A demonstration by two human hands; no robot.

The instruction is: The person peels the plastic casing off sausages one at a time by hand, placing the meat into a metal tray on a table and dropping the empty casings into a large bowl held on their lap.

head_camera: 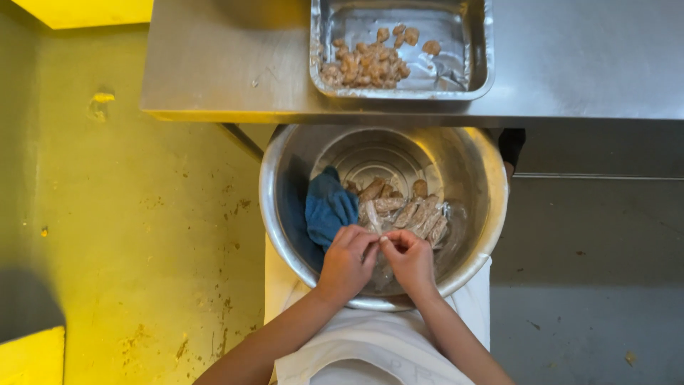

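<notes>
White apron cloth (370,349) lies nearest, across the lap, with both bare forearms crossing it toward the far side. Large round stainless-steel bowl (285,235) sits just beyond the apron, its near rim over the cloth and its far rim tucked under the edge of the flat steel table top (214,64). Rectangular steel tray (474,71) rests on that table, far of the bowl, holding a heap of small brown peeled pieces (363,68) gathered in its left half. Yellow-stained floor (142,214) runs on the left; grey floor shows on the right.

Inside the bowl: crumpled blue cloth (328,207) on the left, touching a pile of pale brown elongated pieces with thin clear skins (406,210) at centre.

Left hand (347,260) and right hand (410,260) meet over the near part of the bowl, fingers curled, fingertips pressed together. Both pinch one small pale piece (380,242) between them, mostly hidden by the fingers. Hands cover part of the pile.
</notes>
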